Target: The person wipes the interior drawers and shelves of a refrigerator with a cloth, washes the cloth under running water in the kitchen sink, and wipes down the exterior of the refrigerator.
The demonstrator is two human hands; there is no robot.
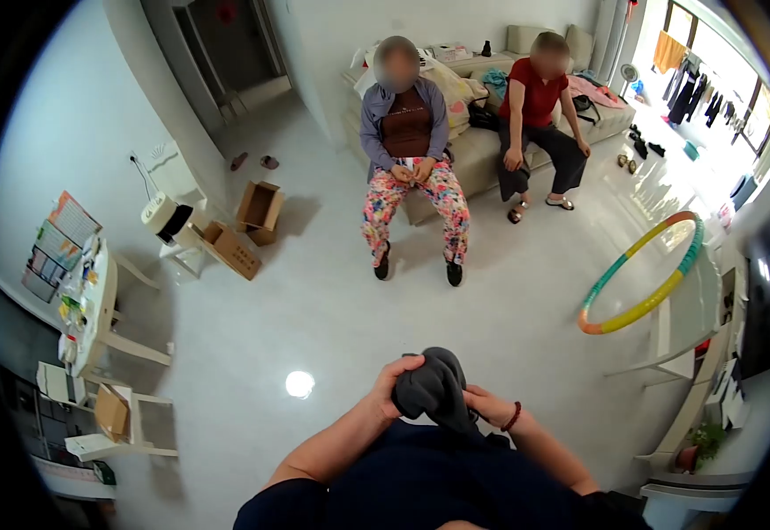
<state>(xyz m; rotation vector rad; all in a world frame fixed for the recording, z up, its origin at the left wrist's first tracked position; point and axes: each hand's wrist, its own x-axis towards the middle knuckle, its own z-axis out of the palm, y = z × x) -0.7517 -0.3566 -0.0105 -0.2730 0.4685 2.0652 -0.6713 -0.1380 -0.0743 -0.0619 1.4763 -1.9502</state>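
A dark grey cloth (434,382), bunched and twisted, is held up in front of my body. On its left side my left hand (390,385) is closed around the bundle, thumb on top. My right hand (491,406), with a dark red bead bracelet on the wrist, grips the cloth lower down at its right edge. Part of the right fingers lies hidden behind the fabric. The lower end of the cloth hangs against my dark shirt (420,481), and what kind of garment it is cannot be made out.
Two people sit on a beige sofa (473,159) ahead. A coloured hoop (641,319) leans on a glass-topped table (690,305) at right. Open cardboard boxes (259,210) and a white chair (177,172) stand left, near a cluttered white table (102,291). Shoes lie by the window.
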